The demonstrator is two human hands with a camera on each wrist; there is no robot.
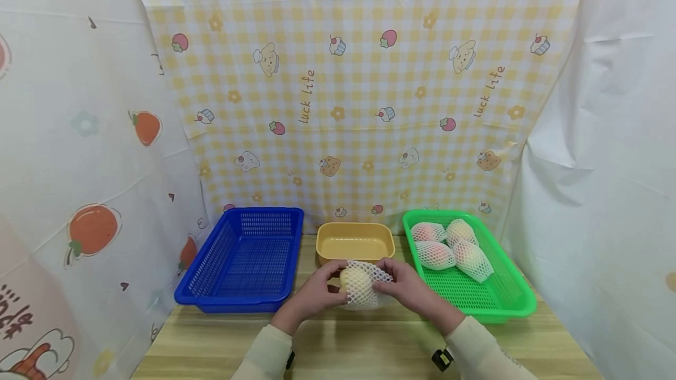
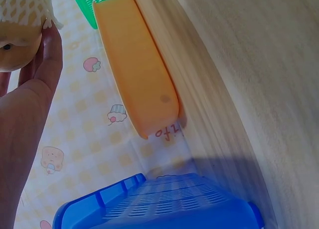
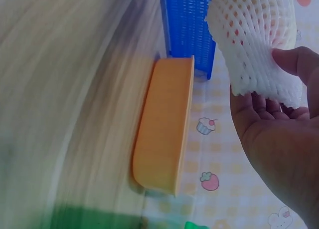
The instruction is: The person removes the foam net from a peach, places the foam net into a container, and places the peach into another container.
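Note:
Between the two hands is a round, pale yellow fruit [image 1: 347, 280], partly inside a white foam net sleeve [image 1: 362, 293]. My left hand [image 1: 318, 289] grips the fruit at its bare left end, thumb below and fingers above. A dark spot marks that end of the fruit [image 2: 19, 55] in the left wrist view. On the other side my right hand [image 1: 408, 287] pinches the loose end of the net between thumb and fingers. The right wrist view shows the net [image 3: 256, 49] narrowing at the thumb, with its open edge spread over the fingers.
A yellow tub [image 1: 355, 246] stands just behind the hands. To the left is a blue basket [image 1: 182, 298]; to the right, a green basket [image 1: 520, 304] holds several fruits in foam nets [image 1: 435, 255]. A checked cloth [image 1: 338, 87] hangs behind the wooden table [image 1: 338, 350].

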